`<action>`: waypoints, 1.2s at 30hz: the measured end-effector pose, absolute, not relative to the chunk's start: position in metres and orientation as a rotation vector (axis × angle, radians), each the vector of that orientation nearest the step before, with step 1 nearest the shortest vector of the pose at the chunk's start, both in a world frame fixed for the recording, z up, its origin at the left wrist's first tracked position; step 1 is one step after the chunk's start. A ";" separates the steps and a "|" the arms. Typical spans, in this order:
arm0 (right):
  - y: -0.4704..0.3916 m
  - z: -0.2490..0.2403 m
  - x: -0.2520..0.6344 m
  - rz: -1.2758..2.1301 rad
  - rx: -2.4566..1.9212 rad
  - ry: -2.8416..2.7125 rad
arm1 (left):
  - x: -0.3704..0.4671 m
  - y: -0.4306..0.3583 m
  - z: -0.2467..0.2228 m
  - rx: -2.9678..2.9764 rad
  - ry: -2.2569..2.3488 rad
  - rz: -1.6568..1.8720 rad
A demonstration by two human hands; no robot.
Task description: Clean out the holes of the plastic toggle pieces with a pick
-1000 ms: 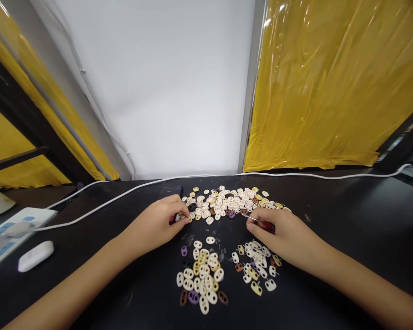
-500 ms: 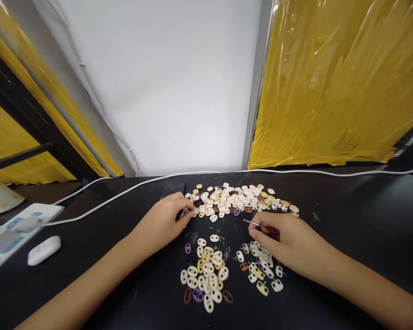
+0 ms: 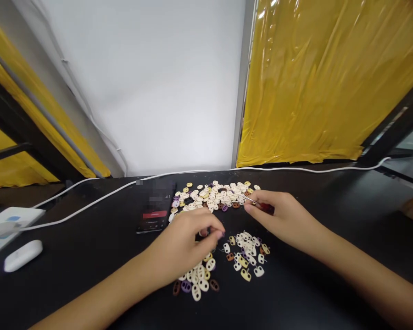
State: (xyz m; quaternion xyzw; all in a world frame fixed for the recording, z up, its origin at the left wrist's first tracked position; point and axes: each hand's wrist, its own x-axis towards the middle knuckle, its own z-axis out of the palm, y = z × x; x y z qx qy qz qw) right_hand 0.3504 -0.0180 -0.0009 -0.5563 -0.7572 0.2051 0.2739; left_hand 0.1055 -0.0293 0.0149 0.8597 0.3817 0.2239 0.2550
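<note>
My left hand [image 3: 189, 238] reaches over the near pile of oval two-hole plastic pieces [image 3: 196, 292], hiding part of it. Its thumb and fingers are pinched together, with a bit of purple at the tips, apparently a small plastic piece. In my right hand [image 3: 282, 211] is a small screwdriver [image 3: 268, 208] with a red handle, its thin metal shaft pointing left toward the far pile of cream, yellow, brown and purple oval pieces [image 3: 223, 196]. Below that hand lies a pile of pieces with short prongs sticking out [image 3: 259, 271].
A phone [image 3: 154, 206] with a lit screen lies left of the far pile. A white cable [image 3: 131, 184] runs along the back of the black table [image 3: 296, 293] to a power strip [image 3: 24, 213]. A white earbud case-like object [image 3: 23, 256] sits at left.
My left hand has moved from the far pile's left end toward me and right, over the near pile, uncovering the phone. The screwdriver stays in my right hand. The view has shifted slightly.
</note>
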 end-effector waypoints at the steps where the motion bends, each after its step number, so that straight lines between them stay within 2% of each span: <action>1: -0.017 -0.001 0.352 0.542 -1.496 -2.027 | 0.113 -0.033 0.015 2.323 0.995 0.555; 6: -0.017 -0.001 0.350 0.540 -1.501 -2.039 | 0.110 -0.028 0.018 2.274 1.069 0.582; 10: -0.023 0.000 0.345 0.558 -1.500 -2.074 | 0.059 -0.002 0.028 2.271 1.293 0.739; 15: -0.038 -0.001 0.333 0.632 -1.380 -2.179 | 0.009 0.027 0.021 2.405 1.610 0.702; 20: -0.053 -0.006 0.317 0.600 -1.114 -2.499 | 0.015 0.035 0.001 2.506 1.519 0.656; 23: -0.054 -0.010 0.314 0.567 -1.122 -2.591 | 0.023 0.038 -0.002 2.530 1.558 0.622; 29: -0.049 -0.010 0.318 0.491 -1.269 -2.539 | 0.027 0.042 0.003 2.520 1.638 0.518; 36: -0.050 -0.003 0.321 0.580 -1.314 -2.361 | 0.033 0.054 0.015 2.517 1.600 0.421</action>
